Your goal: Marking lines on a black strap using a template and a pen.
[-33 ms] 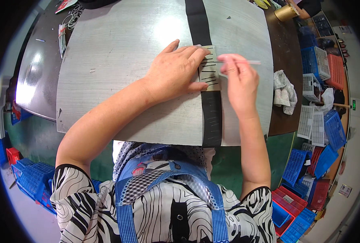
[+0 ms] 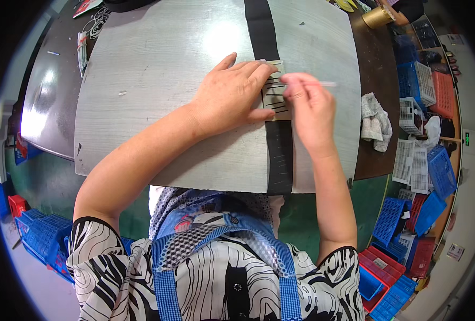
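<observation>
A black band (image 2: 262, 32) runs down the board from the far edge to the near edge. Faint light dashes show on its near stretch. Over its middle lies a pale slotted template (image 2: 275, 101), the black showing through its short slanted slots. My left hand (image 2: 232, 90) lies flat with fingers spread, its thumb and fingertips on the template's left side. Pinched in my right hand (image 2: 313, 109) is a thin, pale pen-like stick (image 2: 328, 84), its back end sticking out to the right. Its tip is hidden by my blurred fingers, close over the template's right edge.
The grey board (image 2: 157, 69) rests on a dark table (image 2: 376, 64). A crumpled cloth (image 2: 375, 122) lies right of the board, and a gold spool (image 2: 377, 17) is at the far right beside another person's arm. Blue baskets (image 2: 389, 219) stack along the right side.
My right hand has shifted slightly left with the pen-like stick, over the template. My left hand, the template and the band have stayed in place.
</observation>
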Demonstrator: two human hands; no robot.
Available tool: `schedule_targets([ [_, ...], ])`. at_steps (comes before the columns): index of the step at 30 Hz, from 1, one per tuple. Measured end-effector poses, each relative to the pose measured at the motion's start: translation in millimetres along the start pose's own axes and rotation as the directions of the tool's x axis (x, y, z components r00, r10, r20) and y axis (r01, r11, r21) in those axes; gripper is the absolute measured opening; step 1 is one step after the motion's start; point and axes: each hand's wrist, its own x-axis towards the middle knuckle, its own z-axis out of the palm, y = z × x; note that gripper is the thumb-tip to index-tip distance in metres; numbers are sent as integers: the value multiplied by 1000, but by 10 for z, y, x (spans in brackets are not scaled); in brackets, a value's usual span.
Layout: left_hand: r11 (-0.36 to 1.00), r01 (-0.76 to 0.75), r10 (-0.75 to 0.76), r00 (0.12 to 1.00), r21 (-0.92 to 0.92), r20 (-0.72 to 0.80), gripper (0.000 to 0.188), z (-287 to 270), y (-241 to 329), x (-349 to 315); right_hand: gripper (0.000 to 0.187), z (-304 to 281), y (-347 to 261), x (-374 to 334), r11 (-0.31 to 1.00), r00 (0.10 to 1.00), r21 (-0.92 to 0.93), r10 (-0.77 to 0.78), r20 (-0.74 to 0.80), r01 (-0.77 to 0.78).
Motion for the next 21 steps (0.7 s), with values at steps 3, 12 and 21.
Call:
schedule_targets([
  [3, 1000, 11, -11, 1000, -15, 8, 78, -2, 2, -16, 25, -7, 17, 36, 999, 1000, 44, -15, 27, 14],
  [12, 999, 8, -9, 1000, -42, -8, 74, 1, 11, -10, 25, 65, -14, 66, 993, 997, 102, -67, 31, 64],
  [21, 996, -90, 89, 996, -27, -27, 37, -18, -11, 4, 25, 39, 31, 252, 998, 997, 22, -53, 57, 52],
])
